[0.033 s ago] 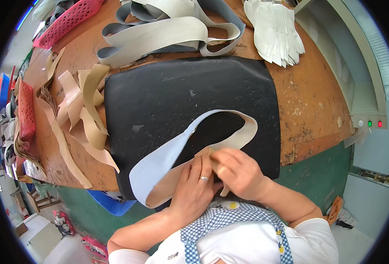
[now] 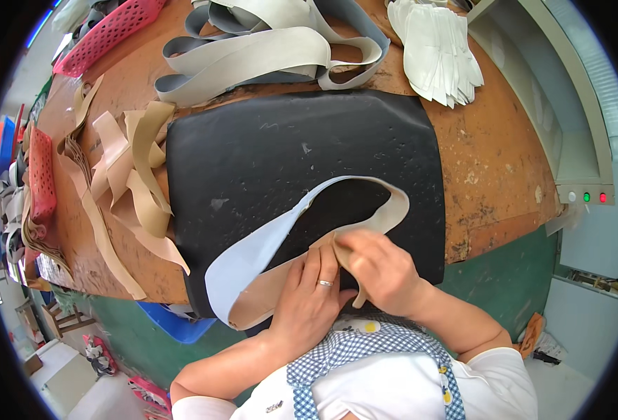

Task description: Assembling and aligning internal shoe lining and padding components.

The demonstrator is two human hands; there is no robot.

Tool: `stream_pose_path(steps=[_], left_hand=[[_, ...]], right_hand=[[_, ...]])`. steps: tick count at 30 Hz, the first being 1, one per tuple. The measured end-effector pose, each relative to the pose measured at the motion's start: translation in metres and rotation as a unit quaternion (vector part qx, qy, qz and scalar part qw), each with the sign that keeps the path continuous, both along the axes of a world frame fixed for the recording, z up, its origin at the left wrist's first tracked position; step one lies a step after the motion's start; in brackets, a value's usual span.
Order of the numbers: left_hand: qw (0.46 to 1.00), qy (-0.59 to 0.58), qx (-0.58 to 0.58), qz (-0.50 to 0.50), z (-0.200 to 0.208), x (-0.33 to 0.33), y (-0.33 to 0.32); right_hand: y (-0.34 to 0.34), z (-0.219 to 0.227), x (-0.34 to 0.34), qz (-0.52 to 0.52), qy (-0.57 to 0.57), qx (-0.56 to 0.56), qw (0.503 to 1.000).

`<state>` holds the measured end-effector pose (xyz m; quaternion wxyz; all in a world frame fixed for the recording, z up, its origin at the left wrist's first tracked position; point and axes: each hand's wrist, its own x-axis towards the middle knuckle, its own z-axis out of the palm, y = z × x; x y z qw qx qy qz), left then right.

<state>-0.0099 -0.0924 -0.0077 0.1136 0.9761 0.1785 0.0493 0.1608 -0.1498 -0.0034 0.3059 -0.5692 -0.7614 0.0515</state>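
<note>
A loop of band material (image 2: 256,252), pale blue on one face and beige on the other, lies on a black mat (image 2: 253,150). My left hand (image 2: 310,290), wearing a ring, lies with stretched fingers flat on the loop's near beige side. Just right of those fingertips, my right hand (image 2: 382,269) pinches a narrow tan strip (image 2: 340,253) against the band. The strip's lower end hangs out below the right hand. Part of the strip and the right fingertips are hidden.
Tan and pink strips (image 2: 144,189) lie left of the mat. Grey-white bands (image 2: 253,59) are heaped beyond it, beside a stack of white pieces (image 2: 438,52). Pink baskets (image 2: 106,35) stand at the left. A grey machine housing (image 2: 567,91) is at the right.
My right hand has shifted slightly, and more of the tan strip shows, bent up beside the left fingertips. My left hand stays in place.
</note>
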Motion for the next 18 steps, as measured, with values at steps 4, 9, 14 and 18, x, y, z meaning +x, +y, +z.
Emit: stream_pose_path(steps=[4, 9, 14, 18], left_hand=[[1.000, -0.011, 0.023, 0.013, -0.002, 0.001, -0.002], [1.000, -0.004, 0.021, 0.017, -0.003, -0.001, -0.002], [1.000, 0.000, -0.009, 0.018, 0.000, 0.000, -0.003], [1.000, 0.009, -0.002, 0.016, -0.001, -0.001, -0.004]], right_hand=[[-0.001, -0.005, -0.006, -0.084, 0.034, -0.002, 0.996], [0.004, 0.005, -0.001, -0.117, 0.100, -0.049, 0.987], [0.007, 0.004, 0.005, -0.204, 0.235, -0.153, 0.938], [0.007, -0.004, 0.005, -0.245, 0.269, -0.141, 0.921]])
